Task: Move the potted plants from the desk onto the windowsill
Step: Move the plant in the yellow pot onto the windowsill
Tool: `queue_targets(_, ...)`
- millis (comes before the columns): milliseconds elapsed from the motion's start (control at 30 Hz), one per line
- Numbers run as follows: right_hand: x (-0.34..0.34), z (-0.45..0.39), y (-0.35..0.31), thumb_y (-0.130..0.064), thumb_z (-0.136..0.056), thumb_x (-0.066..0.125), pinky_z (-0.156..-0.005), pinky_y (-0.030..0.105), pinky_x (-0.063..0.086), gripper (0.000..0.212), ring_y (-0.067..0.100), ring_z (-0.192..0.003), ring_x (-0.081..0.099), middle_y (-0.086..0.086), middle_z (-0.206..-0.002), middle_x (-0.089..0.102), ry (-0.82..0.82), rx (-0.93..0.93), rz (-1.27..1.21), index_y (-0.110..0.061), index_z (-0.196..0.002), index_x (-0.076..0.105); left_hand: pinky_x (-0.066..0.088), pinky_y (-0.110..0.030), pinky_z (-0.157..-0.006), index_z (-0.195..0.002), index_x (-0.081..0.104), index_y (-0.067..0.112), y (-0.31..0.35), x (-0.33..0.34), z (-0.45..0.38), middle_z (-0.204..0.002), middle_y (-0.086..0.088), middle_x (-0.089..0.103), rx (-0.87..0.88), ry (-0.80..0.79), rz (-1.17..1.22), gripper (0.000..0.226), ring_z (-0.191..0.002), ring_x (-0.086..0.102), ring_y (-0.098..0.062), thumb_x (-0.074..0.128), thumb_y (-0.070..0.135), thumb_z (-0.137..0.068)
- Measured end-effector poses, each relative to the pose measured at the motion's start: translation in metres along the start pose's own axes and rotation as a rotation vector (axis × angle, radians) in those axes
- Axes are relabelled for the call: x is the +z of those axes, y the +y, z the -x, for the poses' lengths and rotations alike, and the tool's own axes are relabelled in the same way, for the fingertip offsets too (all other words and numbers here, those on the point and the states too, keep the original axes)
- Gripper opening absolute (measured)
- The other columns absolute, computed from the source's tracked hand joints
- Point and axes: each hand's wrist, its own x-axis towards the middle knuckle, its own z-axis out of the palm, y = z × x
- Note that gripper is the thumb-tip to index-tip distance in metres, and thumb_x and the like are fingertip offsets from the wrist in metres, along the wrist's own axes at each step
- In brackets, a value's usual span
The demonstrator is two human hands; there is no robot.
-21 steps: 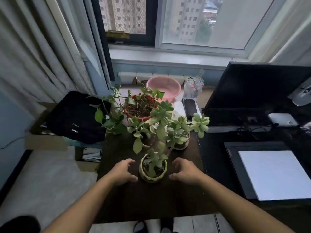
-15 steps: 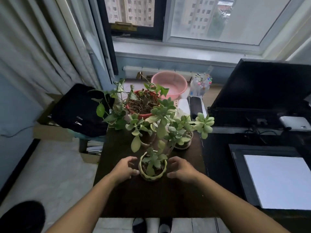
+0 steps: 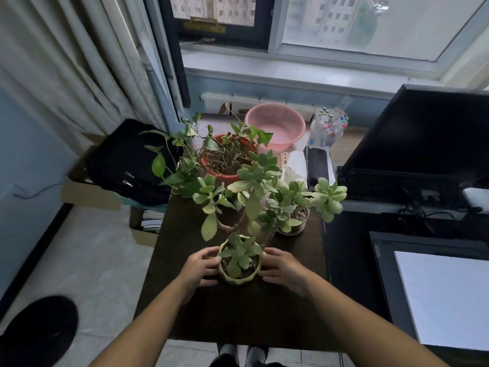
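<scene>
On the near part of the dark brown wooden desk [image 3: 238, 313], a small round pale yellow-green pot with a fat-leaved succulent in it [image 3: 239, 266] is cupped from both sides. The left hand [image 3: 199, 266] is curled half open against the pot's left wall, with fingers [image 3: 209, 256] touching near the rim. The right hand [image 3: 283, 266] is curled the same way against the right wall. Two hands are probably used so the pot can be kept straight and no soil is spilled. The pot seems to be sitting on the desk, so it is not lifted yet.

This pot is likely picked first because it is the closest one, and the way to the others is then opened up. Behind it, a small pale pot with pebbles and a leaning leafy plant [image 3: 293, 218] is seen. Farther back, a round red-orange plastic pot with trailing vines [image 3: 227, 165] is found, with another leafy plant just in front of it whose pot is mostly hidden.

The long pale grey windowsill [image 3: 304, 72] is well beyond the desk, under the glass. A pink plastic basin [image 3: 276, 128] and a tub of coloured marker pens [image 3: 330, 125] are in between, so the pot has to be carried over them. A tall stem is leaning over the held pot, so leaves could be bumped when it is raised.
</scene>
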Motion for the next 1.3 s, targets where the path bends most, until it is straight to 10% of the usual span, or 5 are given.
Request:
queue_targets(367, 0.010, -0.006, 0.010, -0.017, -0.096, 0.060, -0.100, 0.045, 0.053, 0.038, 0.036, -0.113, 0.067, 0.011, -0.126, 0.069, 0.012, -0.011, -0.266, -0.017, -0.135, 0.057, 0.054, -0.055, -0.091, -0.108, 0.066, 0.020, 0.007, -0.001, 0.003, -0.105, -0.014, 0.074, -0.012, -0.025, 0.044, 0.030, -0.101, 0.069, -0.035, 0.050, 0.000, -0.093)
queue_targets(633, 0.022, 0.003, 0.002, -0.013, -0.102, 0.050, -0.083, 0.035, 0.059, 0.028, 0.025, -0.093, 0.072, 0.013, -0.117, 0.072, 0.062, -0.074, -0.310, -0.012, -0.123, 0.068, 0.060, -0.043, -0.077, -0.122, 0.066, 0.007, 0.009, 0.002, 0.003, -0.099, -0.015, 0.077, -0.006, -0.033, 0.086, 0.030, -0.093, 0.072, -0.031, 0.052, 0.006, -0.095)
queue_targets(1300, 0.022, 0.075, -0.025, -0.014, -0.103, 0.047, -0.081, 0.034, 0.061, 0.033, 0.027, -0.113, 0.068, 0.013, -0.118, 0.073, 0.120, -0.131, -0.276, -0.005, -0.130, 0.064, 0.060, -0.034, -0.065, -0.121, 0.066, 0.002, 0.045, 0.022, 0.056, -0.095, -0.014, 0.078, 0.047, -0.081, 0.075, 0.030, -0.081, 0.076, -0.028, 0.052, 0.001, -0.095)
